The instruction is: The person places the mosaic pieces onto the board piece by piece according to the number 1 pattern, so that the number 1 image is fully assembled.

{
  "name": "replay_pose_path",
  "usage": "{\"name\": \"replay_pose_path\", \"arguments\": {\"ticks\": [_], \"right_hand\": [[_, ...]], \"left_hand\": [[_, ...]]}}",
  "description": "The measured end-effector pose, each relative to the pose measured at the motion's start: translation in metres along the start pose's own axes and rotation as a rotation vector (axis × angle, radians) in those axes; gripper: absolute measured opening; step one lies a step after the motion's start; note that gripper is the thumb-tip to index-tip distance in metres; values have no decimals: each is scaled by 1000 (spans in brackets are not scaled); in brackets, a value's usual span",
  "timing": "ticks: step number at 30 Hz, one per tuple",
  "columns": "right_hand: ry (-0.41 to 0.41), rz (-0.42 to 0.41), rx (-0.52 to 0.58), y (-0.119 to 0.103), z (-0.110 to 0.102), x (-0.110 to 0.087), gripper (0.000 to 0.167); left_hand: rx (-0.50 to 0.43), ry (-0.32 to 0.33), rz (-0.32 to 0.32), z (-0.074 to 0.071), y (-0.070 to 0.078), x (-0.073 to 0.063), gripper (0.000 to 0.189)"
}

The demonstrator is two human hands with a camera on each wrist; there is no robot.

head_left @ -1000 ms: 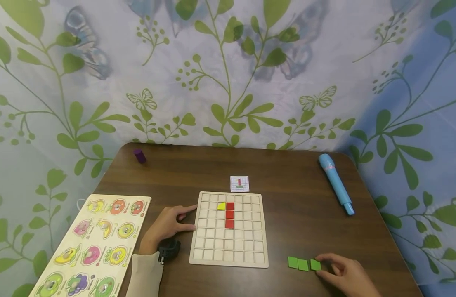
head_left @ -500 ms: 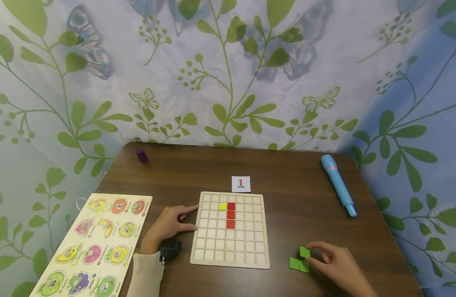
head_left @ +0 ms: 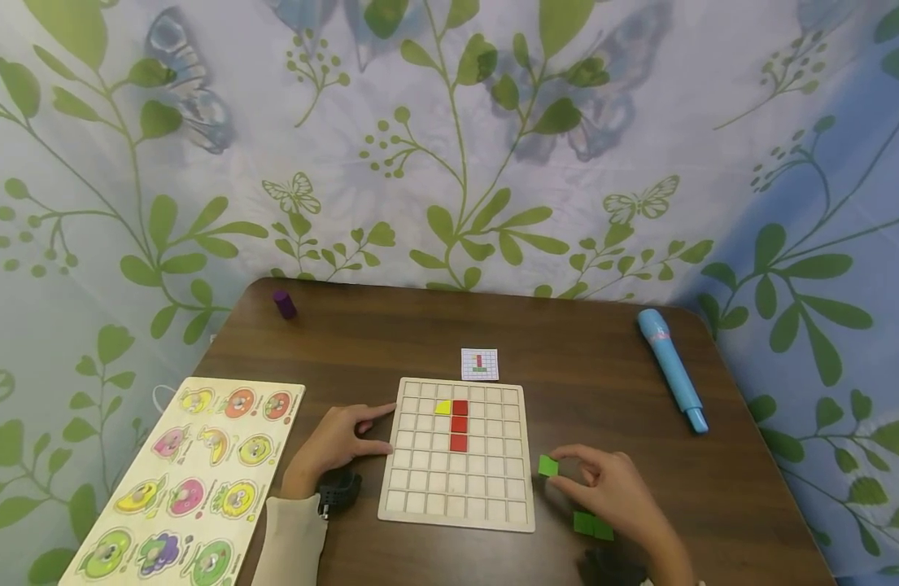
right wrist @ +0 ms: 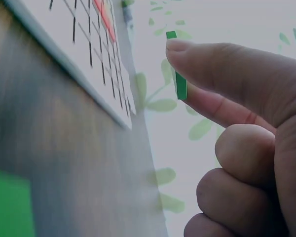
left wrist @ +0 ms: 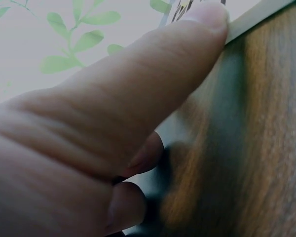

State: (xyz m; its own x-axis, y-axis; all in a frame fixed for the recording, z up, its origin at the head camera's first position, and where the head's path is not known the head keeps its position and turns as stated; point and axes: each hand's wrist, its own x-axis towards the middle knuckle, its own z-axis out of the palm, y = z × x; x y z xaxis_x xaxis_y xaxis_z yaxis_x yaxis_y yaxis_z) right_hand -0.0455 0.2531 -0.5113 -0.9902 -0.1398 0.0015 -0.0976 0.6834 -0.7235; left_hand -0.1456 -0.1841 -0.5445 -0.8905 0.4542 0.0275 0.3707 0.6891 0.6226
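My right hand [head_left: 603, 487] pinches a green square tile [head_left: 547, 465] between thumb and index finger, just off the right edge of a wooden grid board [head_left: 420, 503]. The right wrist view shows that tile [right wrist: 181, 85] edge-on, the other fingers curled below. Two more green tiles [head_left: 593, 526] lie side by side on the table, near the right wrist. On the board, red squares [head_left: 459, 425] form a column, with a yellow piece [head_left: 443, 408] of rounded corner left of the top one. My left hand [head_left: 339, 442] touches the board's left edge with extended index finger and thumb.
A small printed card [head_left: 480, 365] with a coloured grid pattern lies behind the board. At left is a fruit puzzle board [head_left: 222, 456]; a purple cylinder [head_left: 284, 304] stands at the back left. A blue microphone [head_left: 672, 370] lies at the right of the brown table [head_left: 390, 325].
My right hand has picked up the rightmost green tile and carried it left and forward over the other two towards the board. The left hand stays at the board's edge.
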Motion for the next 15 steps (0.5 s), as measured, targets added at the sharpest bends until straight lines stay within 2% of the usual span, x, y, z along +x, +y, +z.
{"name": "replay_pose_path", "arguments": {"ticks": [8, 15], "right_hand": [[-19, -103, 45, -22, 21, 23, 24], [-59, -150, 80, -40, 42, 42, 24]], "left_hand": [[2, -2, 6, 0, 1, -1, 70], [-10, 1, 9, 0, 0, 0, 71]]}}
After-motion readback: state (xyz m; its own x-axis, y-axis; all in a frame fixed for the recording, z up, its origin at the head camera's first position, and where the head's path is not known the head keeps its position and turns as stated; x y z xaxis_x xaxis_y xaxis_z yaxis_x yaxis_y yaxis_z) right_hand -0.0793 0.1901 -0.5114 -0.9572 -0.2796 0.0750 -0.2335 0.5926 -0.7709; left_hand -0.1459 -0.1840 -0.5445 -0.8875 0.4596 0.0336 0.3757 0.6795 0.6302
